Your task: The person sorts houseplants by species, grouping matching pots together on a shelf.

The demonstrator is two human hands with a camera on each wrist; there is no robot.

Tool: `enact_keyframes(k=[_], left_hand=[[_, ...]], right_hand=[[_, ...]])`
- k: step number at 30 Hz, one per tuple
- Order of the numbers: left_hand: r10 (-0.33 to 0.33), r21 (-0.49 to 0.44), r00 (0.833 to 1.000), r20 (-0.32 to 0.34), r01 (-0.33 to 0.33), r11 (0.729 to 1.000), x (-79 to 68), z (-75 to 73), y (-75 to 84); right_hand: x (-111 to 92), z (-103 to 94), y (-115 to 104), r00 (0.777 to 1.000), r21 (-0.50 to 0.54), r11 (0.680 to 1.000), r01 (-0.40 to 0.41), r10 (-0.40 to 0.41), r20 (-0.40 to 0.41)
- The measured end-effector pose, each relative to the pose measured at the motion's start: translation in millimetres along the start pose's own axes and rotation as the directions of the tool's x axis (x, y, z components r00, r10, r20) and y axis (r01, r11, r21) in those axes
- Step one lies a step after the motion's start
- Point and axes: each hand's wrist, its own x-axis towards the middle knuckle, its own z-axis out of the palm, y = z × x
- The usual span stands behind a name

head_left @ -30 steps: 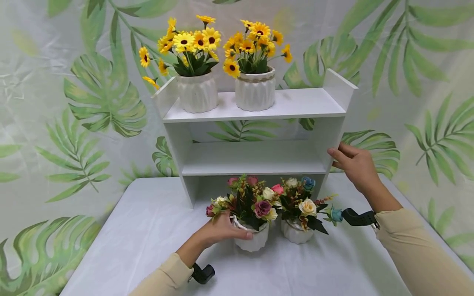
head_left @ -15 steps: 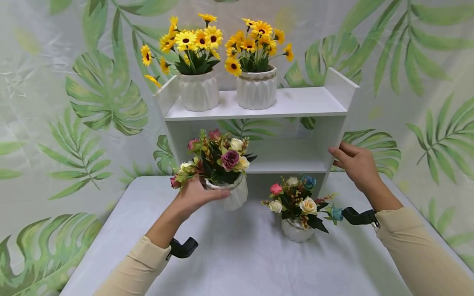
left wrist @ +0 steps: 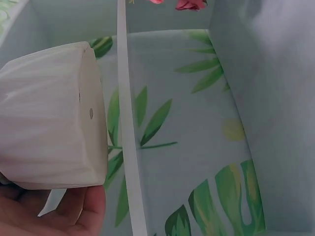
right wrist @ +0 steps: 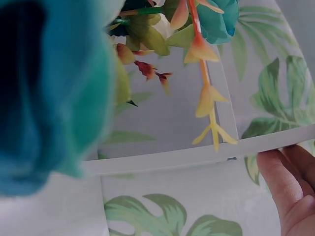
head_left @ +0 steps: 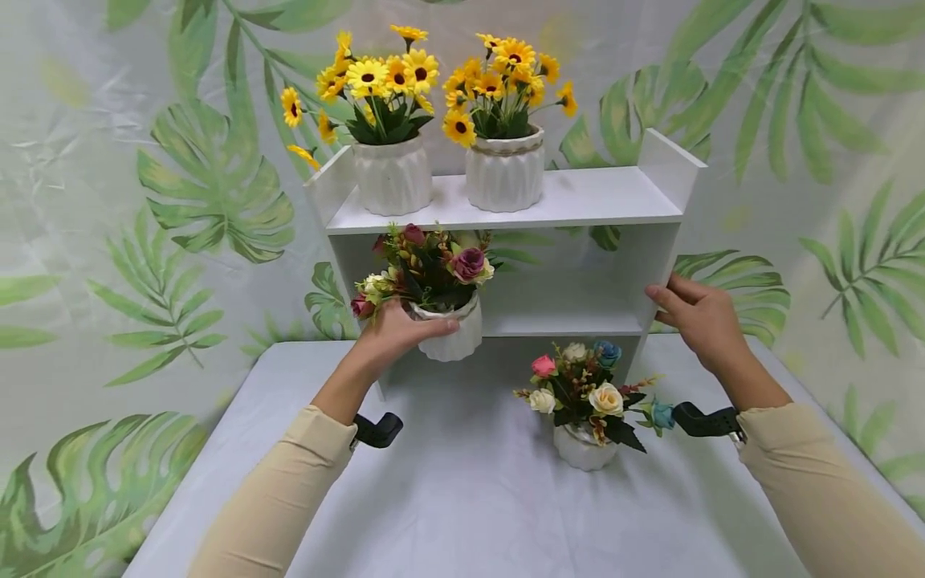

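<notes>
My left hand [head_left: 397, 333] grips a white ribbed pot [head_left: 455, 333] of artificial purple and cream roses, held at the left front of the white shelf's [head_left: 564, 323] middle board. In the left wrist view, the same pot [left wrist: 44, 118] lies sideways, its base a small gap from the board's edge; fingers [left wrist: 88, 209] of my left hand show below it. My right hand [head_left: 701, 321] holds the shelf's right side panel by its front edge. In the right wrist view, thumb and fingers [right wrist: 280, 177] touch the panel's edge; a blurred blue flower [right wrist: 54, 93] fills the left.
Two white pots of yellow sunflowers [head_left: 393, 177] [head_left: 504, 172] stand on the top board. Another white pot [head_left: 584, 445] with cream, pink and blue roses sits on the cloth-covered table [head_left: 448, 514] near the shelf's right front. A leaf-patterned curtain [head_left: 217, 177] hangs behind.
My left hand has lifted the pot of purple roses off the table, moving left and up to the middle board's height. My right hand stays on the shelf's side panel.
</notes>
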Motion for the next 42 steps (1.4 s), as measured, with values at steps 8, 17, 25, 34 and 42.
enact_keyframes(k=[8, 17, 25, 34, 42], left_hand=[[-0.065, 0.005, 0.998, 0.022, 0.065, 0.998, 29.5, 14.1, 10.9], [0.001, -0.08, 1.0, 0.005, -0.001, 0.997, 57.6, 38.4, 17.0], [0.014, -0.073, 0.998, 0.057, -0.009, 0.997, 71.0, 58.3, 24.8], [0.018, -0.093, 0.995, 0.1, -0.009, 0.996, 79.1, 72.5, 26.2], [0.062, -0.128, 0.993, 0.099, -0.049, 0.991, 85.0, 79.8, 24.6]], right_hand=[[0.0, 1.4, 0.6, 1.0, 0.005, 1.0, -0.004, 0.004, -0.01], [2.1, 0.2, 3.0, 1.0, -0.014, 1.0, 0.007, -0.007, -0.023], [2.4, 2.5, 4.6, 1.0, -0.004, 1.0, 0.018, -0.018, -0.024], [2.4, 5.5, 3.0, 0.999, 0.007, 1.0, 0.018, -0.018, -0.039], [3.2, 3.4, 5.6, 1.0, -0.003, 1.0, 0.007, -0.007, -0.022]])
